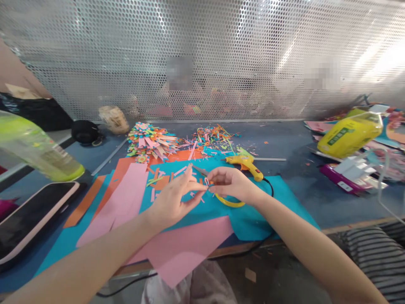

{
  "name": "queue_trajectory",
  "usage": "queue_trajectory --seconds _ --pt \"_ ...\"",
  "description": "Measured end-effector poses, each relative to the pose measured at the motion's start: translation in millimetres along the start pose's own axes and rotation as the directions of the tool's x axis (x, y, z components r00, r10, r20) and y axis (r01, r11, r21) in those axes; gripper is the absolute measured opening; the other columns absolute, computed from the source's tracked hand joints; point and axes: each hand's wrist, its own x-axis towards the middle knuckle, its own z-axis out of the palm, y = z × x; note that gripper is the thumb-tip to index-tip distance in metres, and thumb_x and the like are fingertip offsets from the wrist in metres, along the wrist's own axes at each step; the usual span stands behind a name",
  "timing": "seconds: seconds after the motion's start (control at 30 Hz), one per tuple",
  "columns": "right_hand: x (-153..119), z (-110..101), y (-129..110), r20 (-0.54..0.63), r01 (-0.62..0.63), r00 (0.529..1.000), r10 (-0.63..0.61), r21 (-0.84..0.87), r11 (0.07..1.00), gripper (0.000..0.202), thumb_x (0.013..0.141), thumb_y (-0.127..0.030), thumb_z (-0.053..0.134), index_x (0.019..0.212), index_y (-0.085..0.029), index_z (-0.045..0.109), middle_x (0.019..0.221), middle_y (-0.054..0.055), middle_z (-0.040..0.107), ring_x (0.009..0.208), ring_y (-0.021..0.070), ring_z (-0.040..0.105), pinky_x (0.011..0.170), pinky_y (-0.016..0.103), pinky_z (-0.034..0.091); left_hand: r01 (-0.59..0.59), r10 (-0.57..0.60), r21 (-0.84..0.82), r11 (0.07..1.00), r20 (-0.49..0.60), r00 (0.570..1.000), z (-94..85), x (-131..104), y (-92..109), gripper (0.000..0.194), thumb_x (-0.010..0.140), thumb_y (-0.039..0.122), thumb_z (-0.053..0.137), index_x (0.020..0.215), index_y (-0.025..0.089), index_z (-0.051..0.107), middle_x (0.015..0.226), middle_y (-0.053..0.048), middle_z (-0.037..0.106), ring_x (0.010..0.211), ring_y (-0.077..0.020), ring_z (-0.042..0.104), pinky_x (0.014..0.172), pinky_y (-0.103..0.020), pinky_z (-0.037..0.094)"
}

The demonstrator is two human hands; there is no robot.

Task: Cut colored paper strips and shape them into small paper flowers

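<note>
My left hand (172, 198) reaches over the teal sheet, its thumb and index finger pinched together. Opposite it, my right hand (232, 182) meets its fingertips. Between both sets of fingertips is a small folded pink paper strip (206, 181); its lower end is hidden by the fingers. Scissors with a yellow handle (233, 203) lie under my right hand, with the blades showing past its knuckles. A yellow glue gun (245, 163) rests just behind that hand. Short cut paper strips (163, 182) in pink, orange and green are scattered on the teal sheet (202, 211).
A cone-like bunch of coloured paper strips (152, 141) and a heap of scraps (211, 136) sit behind. Pink sheets (186, 245) overhang the front edge. At left are a phone (34, 215) and a green bottle (41, 147); at right, a yellow-labelled bottle (349, 135).
</note>
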Motion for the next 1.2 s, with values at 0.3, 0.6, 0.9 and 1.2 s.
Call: queue_trajectory --seconds 0.3,0.6,0.9,1.2 --pt "-0.6 0.1 1.2 0.043 -0.014 0.999 0.014 0.014 1.0 0.027 0.066 -0.024 0.071 0.087 -0.014 0.057 0.074 0.0 0.061 0.051 0.0037 0.051 0.042 0.014 0.04 -0.091 0.091 0.056 0.994 0.001 0.996 -1.7 3.8 2.6 0.094 0.074 0.006 0.061 0.141 0.018 -0.003 0.076 0.002 0.071 0.074 -0.0141 0.061 0.076 -0.03 0.049" --pt "-1.1 1.5 1.4 0.053 -0.049 0.997 0.048 0.016 0.999 0.028 0.066 -0.025 0.071 0.088 -0.014 0.056 0.069 -0.002 0.059 0.05 0.0038 0.05 0.041 0.015 0.039 -0.07 0.063 0.113 0.991 0.063 0.996 -1.4 -3.6 0.9 0.081 0.074 0.006 0.061 0.139 0.023 0.016 0.079 0.001 0.068 0.074 -0.0148 0.06 0.082 -0.033 0.045" --pt "-1.6 5.2 -1.3 0.039 -0.117 0.993 0.115 0.057 0.992 0.029 0.06 -0.028 0.075 0.078 -0.013 0.057 0.061 -0.005 0.056 0.046 0.003 0.046 0.039 0.016 0.037 0.002 -0.001 0.095 0.995 -0.015 1.0 -1.4 3.4 10.2 0.082 0.074 0.007 0.059 0.14 0.015 0.012 0.068 0.003 0.07 0.066 -0.0144 0.058 0.074 -0.029 0.045" --pt "-0.9 5.1 -0.2 0.046 -0.14 0.989 0.137 0.072 0.987 0.031 0.06 -0.029 0.076 0.076 -0.013 0.055 0.059 -0.006 0.055 0.044 0.0027 0.045 0.038 0.015 0.036 0.013 -0.011 0.08 0.997 -0.026 1.0 -2.9 4.3 10.8 0.084 0.074 0.008 0.059 0.141 0.018 0.01 0.068 0.004 0.07 0.065 -0.0146 0.057 0.073 -0.03 0.043"
